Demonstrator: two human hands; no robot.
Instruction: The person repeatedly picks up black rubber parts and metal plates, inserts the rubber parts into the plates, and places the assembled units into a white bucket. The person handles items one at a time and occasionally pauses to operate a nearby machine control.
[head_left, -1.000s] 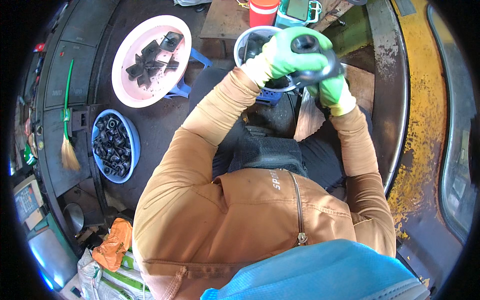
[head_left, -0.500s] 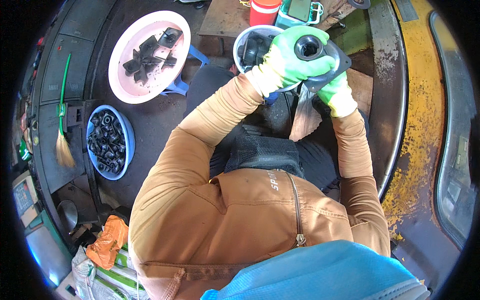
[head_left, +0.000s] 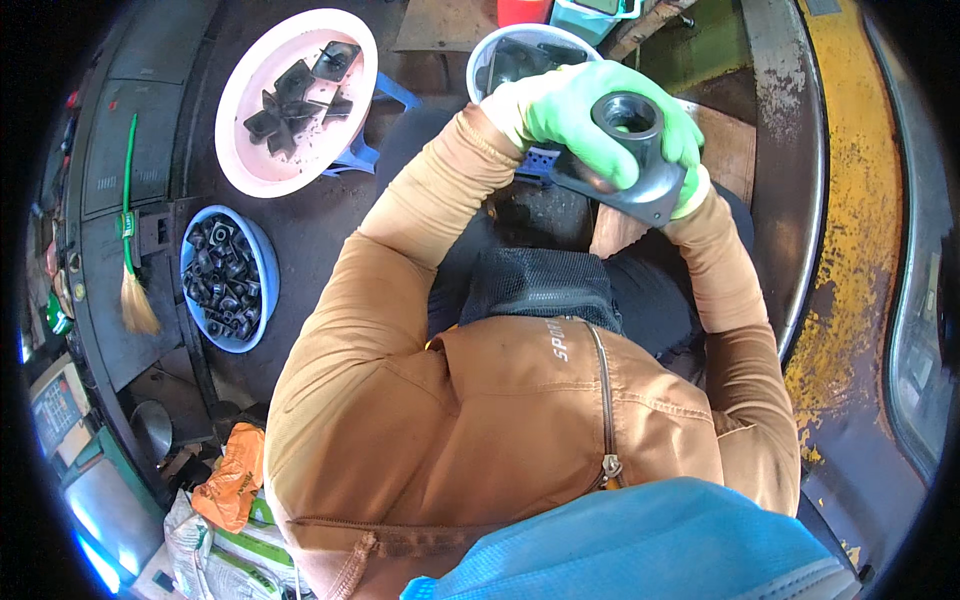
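Both of my hands wear light green gloves and hold one black rubber-like part, with a round hollow collar on a square flange that has holes at its corners. My left hand is wrapped round the collar, its thumb lying across the front. Against the flange's right side is my right hand, mostly hidden behind the part. The collar's opening faces up, and a bit of green shows through it. Just beyond my left hand, a white bowl holds more black parts.
A tilted pink basin with several black square pieces rests on a blue stool. Left of me, a blue basin is full of small black parts. A broom, an orange bag and a rusty yellow panel stand around.
The black part has come lower and tipped, so its flange now points down toward me. My left hand has shifted right with it, and my right hand has gone lower.
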